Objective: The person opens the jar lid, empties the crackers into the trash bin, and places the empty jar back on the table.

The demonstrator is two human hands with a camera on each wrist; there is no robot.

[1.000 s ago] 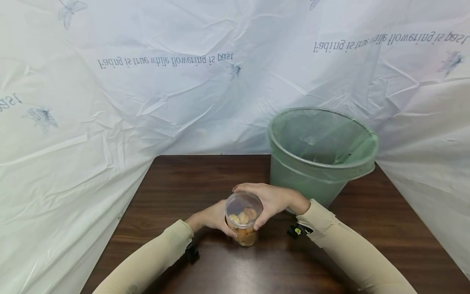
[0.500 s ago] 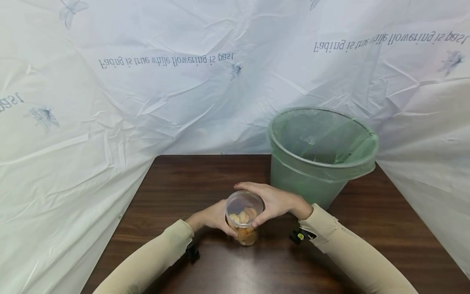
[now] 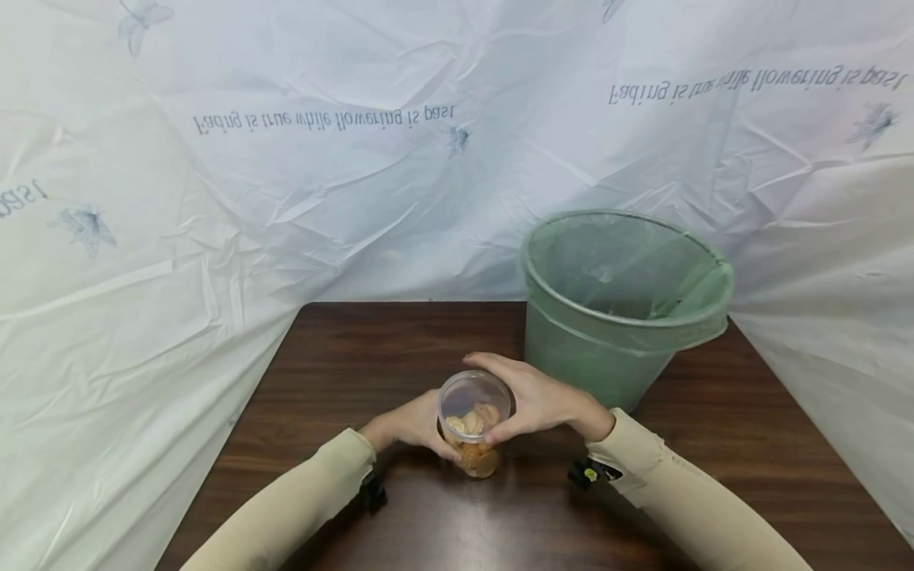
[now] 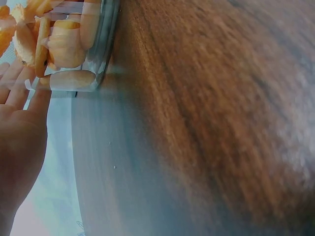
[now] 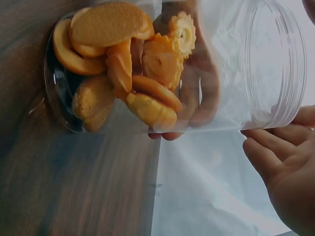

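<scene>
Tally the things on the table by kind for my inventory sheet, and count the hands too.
Jar of cookies: 1
Green bin: 1
Hands: 2, the left hand and the right hand, both gripping the jar
Total: 4, all on or over the table

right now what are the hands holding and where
Both hold the clear cookie jar: the left hand grips its side wall, the right hand grips around its lidded top.
</scene>
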